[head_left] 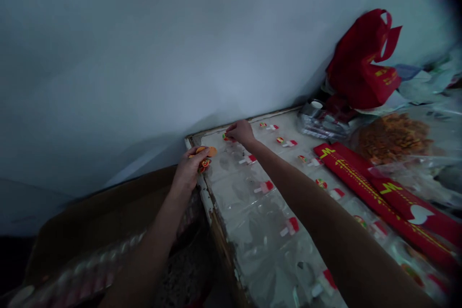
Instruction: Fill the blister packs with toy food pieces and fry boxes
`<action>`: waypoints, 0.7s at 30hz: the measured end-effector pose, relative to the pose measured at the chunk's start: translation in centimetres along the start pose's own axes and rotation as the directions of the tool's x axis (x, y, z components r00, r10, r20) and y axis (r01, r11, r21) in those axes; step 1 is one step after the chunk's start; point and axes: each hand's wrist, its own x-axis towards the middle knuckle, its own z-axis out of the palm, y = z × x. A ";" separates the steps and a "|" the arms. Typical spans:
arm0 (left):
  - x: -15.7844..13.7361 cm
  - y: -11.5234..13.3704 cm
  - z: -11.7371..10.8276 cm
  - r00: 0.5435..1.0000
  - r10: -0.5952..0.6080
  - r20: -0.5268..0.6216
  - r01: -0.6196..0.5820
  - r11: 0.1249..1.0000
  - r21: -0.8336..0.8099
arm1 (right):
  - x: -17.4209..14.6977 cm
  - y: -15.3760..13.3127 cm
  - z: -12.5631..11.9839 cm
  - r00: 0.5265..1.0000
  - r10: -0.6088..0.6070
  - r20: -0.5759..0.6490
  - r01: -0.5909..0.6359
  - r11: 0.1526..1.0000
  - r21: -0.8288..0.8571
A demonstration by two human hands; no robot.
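My left hand is closed on several small round orange pieces, just off the table's far left corner. My right hand reaches across the white table and pinches a small round green-and-red piece low over a clear plastic blister. Rows of these clear blisters cover the table. Red-and-white popsicle-shaped pieces lie in many of them. In the rows to the right, round multicoloured pieces sit beside the popsicle shapes. My right forearm hides part of the middle rows.
A cardboard box with rows of clear packs stands at lower left. Long red packets with yellow print lie along the right. Beyond are a bag of orange-brown pieces, clear containers and a red bag against the wall.
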 end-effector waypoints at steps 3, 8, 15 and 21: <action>-0.1 0.2 0.1 0.999 -0.041 0.006 0.041 0.999 -0.018 | 1.5 -0.5 0.9 1.000 0.009 -0.028 -0.011 0.996 -0.085; 0.1 -0.2 0.1 0.998 -0.055 0.020 0.056 0.997 -0.055 | -1.5 -0.3 0.2 0.988 -0.098 -0.116 0.102 0.994 0.028; -0.2 -1.0 3.4 0.972 -0.122 0.200 0.145 0.984 -0.103 | -8.0 1.0 -2.8 0.924 -0.094 0.371 -0.156 0.792 0.590; -0.8 0.1 3.0 0.972 -0.191 0.138 0.202 0.977 -0.068 | -7.5 3.4 -4.6 0.981 0.088 0.174 -0.137 0.946 0.294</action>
